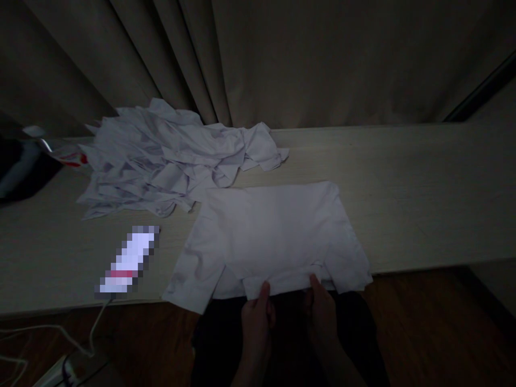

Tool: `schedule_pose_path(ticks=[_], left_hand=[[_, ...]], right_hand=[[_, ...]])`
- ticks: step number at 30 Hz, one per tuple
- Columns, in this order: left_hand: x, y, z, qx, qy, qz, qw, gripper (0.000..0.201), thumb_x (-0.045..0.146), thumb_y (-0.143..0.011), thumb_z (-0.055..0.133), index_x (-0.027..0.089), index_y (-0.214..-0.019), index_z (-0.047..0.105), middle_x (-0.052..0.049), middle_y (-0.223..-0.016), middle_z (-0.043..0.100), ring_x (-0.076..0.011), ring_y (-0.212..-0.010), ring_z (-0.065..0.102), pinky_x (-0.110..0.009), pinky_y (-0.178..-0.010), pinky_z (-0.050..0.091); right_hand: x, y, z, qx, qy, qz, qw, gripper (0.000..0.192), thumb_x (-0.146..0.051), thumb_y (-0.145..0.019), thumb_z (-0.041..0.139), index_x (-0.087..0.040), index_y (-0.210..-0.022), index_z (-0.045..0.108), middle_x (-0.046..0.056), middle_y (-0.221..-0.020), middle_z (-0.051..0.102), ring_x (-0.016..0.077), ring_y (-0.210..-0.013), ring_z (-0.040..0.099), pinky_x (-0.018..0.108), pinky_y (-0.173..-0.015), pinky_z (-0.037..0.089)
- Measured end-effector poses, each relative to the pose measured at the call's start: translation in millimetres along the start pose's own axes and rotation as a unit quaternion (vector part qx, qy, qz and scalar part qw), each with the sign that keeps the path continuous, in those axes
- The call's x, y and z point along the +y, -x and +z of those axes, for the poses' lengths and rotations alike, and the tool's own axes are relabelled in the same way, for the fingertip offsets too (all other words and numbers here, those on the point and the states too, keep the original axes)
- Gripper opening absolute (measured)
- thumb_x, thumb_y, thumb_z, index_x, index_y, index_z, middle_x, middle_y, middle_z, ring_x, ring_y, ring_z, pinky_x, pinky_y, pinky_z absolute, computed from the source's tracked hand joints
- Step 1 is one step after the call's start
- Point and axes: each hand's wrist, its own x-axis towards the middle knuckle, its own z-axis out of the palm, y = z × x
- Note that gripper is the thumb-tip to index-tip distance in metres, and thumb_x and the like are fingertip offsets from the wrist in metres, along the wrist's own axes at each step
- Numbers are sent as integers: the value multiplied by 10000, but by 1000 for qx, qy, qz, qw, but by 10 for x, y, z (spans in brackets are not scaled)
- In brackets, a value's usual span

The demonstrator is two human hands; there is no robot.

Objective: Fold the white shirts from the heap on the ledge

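A white shirt (274,236) lies spread flat on a pale wooden table (423,199), its collar at the near edge. My left hand (258,317) pinches the collar edge on the left side, thumb on top. On the right side, my right hand (322,306) grips the same collar edge. Both sleeves spread out to the sides near the table's front edge.
A crumpled pile of white garments (169,156) lies at the back left. A blurred bright phone-like object (129,260) with a white cable (92,333) lies front left. Grey curtains (282,59) hang behind. A dark object (20,166) sits far left.
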Motion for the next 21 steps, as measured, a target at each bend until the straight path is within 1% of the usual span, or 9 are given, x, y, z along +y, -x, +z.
schedule_pose_path(ticks=[2, 3, 7, 9, 12, 15, 17, 19, 21], left_hand=[[-1, 4, 13, 5, 11, -6, 1000, 576, 609, -684, 615, 206, -405, 313, 85, -324, 291, -37, -335, 265, -205, -382, 166], [-1, 6, 19, 5, 15, -8, 1000, 579, 610, -680, 619, 208, -404, 307, 86, -327, 289, -36, -336, 263, -206, -383, 165], [-4, -1, 26, 0, 18, -9, 1000, 586, 618, -680, 610, 212, -396, 296, 86, -323, 280, -41, -333, 261, -213, -383, 169], [-6, -11, 12, -6, 13, -8, 1000, 587, 631, -684, 593, 213, -396, 300, 84, -320, 277, -44, -331, 260, -216, -382, 166], [-3, -26, -21, -5, -10, -6, 1000, 589, 650, -681, 579, 209, -390, 319, 79, -322, 288, -46, -333, 270, -214, -383, 176], [12, -29, -39, -1, -27, -3, 1000, 591, 663, -665, 581, 205, -387, 332, 78, -329, 292, -44, -336, 277, -209, -385, 186], [20, -23, -28, -3, -22, -4, 1000, 592, 669, -655, 583, 206, -389, 327, 81, -333, 287, -42, -336, 272, -206, -383, 184], [18, -11, 5, -5, -17, -10, 1000, 590, 681, -654, 568, 207, -395, 333, 81, -334, 289, -43, -330, 275, -204, -375, 184], [5, 4, 50, -20, -26, -11, 999, 583, 697, -644, 560, 204, -403, 362, 75, -336, 313, -49, -319, 290, -205, -363, 186]], right_hand=[[21, -10, -2, -2, 8, 9, 1000, 531, -638, -712, 598, -214, -467, 393, -69, -386, 345, 72, -361, 315, 229, -371, 233], [30, -14, -3, -14, 19, 8, 1000, 542, -655, -714, 580, -210, -461, 405, -65, -381, 348, 72, -356, 317, 227, -370, 225], [44, -21, 6, -117, 75, -24, 990, 610, -706, -721, 518, -183, -410, 469, -43, -329, 348, 64, -323, 307, 224, -365, 167], [39, -25, 17, -135, 76, -17, 988, 600, -684, -705, 558, -180, -393, 466, -47, -311, 330, 59, -314, 296, 221, -365, 153], [30, -28, 30, -99, 43, 16, 994, 562, -632, -663, 638, -188, -393, 425, -61, -322, 327, 55, -321, 293, 213, -365, 171], [20, -19, 38, -67, 28, 35, 997, 543, -611, -630, 676, -192, -414, 408, -68, -345, 341, 52, -337, 293, 207, -365, 193], [8, -9, 41, -58, 33, 34, 997, 541, -613, -636, 669, -194, -422, 403, -69, -353, 343, 55, -346, 302, 206, -367, 210], [-8, -5, 45, -47, 42, 20, 998, 539, -615, -650, 653, -198, -423, 399, -66, -354, 344, 60, -351, 311, 209, -369, 234], [-20, -9, 46, -36, 58, 2, 998, 539, -617, -657, 644, -199, -417, 402, -64, -352, 343, 63, -352, 315, 213, -373, 249]])
